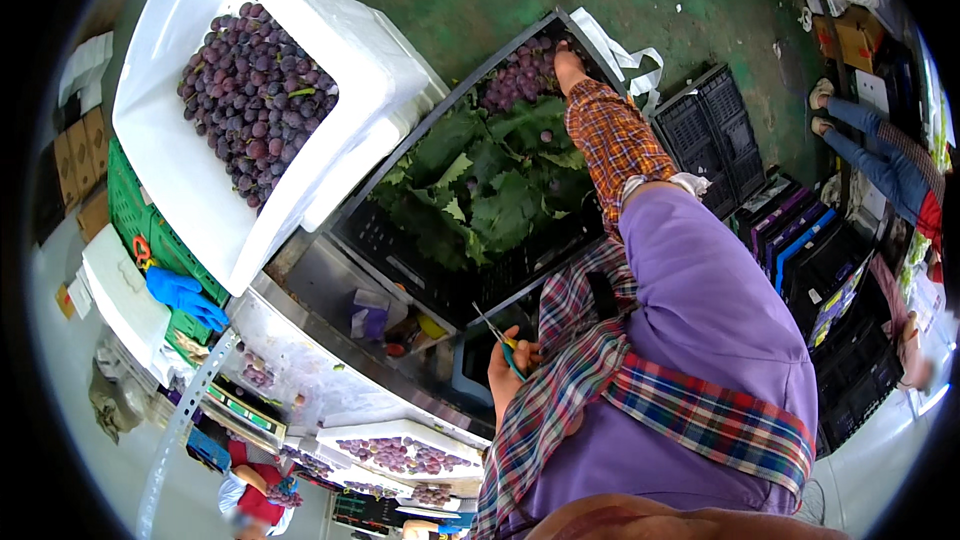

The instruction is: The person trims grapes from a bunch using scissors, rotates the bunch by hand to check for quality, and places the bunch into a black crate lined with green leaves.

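Note:
My left hand (502,372) is closed around a pair of scissors (512,348) with green and yellow handles, blades pointing up and left. A black crate (425,302) stands in front of me, with broad green leaves (490,190) over much of its contents. At its far end lies a bunch of reddish-purple grapes (520,75). My right arm, in an orange checked sleeve, reaches across the crate. My right hand (568,64) is down beside those grapes at the far corner. Its fingers are mostly hidden, so any grip on the grapes cannot be made out.
A white foam box (150,160) of loose dark grapes (262,90) stands left of the crate. Blue gloves (185,297) lie near a green crate (150,230). Folded black crates (708,135) rest at right. People are at the far right and lower left.

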`<state>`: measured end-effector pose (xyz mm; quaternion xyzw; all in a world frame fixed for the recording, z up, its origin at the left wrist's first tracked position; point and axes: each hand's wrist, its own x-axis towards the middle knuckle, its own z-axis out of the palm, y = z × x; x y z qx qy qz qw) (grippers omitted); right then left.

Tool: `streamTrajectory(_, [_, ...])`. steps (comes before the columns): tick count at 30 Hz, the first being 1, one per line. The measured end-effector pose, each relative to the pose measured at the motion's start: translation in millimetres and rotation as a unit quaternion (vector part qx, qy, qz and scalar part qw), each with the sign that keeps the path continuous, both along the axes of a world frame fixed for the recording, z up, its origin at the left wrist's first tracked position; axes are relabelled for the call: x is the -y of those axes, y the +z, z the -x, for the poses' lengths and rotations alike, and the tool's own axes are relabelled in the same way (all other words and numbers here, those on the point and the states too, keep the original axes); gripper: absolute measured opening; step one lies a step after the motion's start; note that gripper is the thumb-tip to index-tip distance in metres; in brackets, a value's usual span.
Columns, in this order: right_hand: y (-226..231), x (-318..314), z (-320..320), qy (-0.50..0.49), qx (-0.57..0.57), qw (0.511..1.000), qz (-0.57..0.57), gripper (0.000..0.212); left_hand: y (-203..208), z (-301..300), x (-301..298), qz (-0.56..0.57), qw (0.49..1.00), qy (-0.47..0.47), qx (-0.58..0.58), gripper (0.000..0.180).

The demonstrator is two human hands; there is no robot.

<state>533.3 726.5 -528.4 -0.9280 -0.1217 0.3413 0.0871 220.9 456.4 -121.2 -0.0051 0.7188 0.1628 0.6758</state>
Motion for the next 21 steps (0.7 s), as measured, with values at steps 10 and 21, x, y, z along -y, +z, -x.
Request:
streamTrajectory(10, [1.8,15.2,-7.4,0.191,-0.04,0.981,0.017,0.054,5.1,-0.8,-4.1,0.003,1.0,-0.014,-0.01,0.041])
streamTrajectory(21, [115.8,98.4,49.0,0.269,0.01,0.963,-0.022,0.032,23.8,-3.4,-15.8,-0.058,0.998,-0.019,-0.02,0.045])
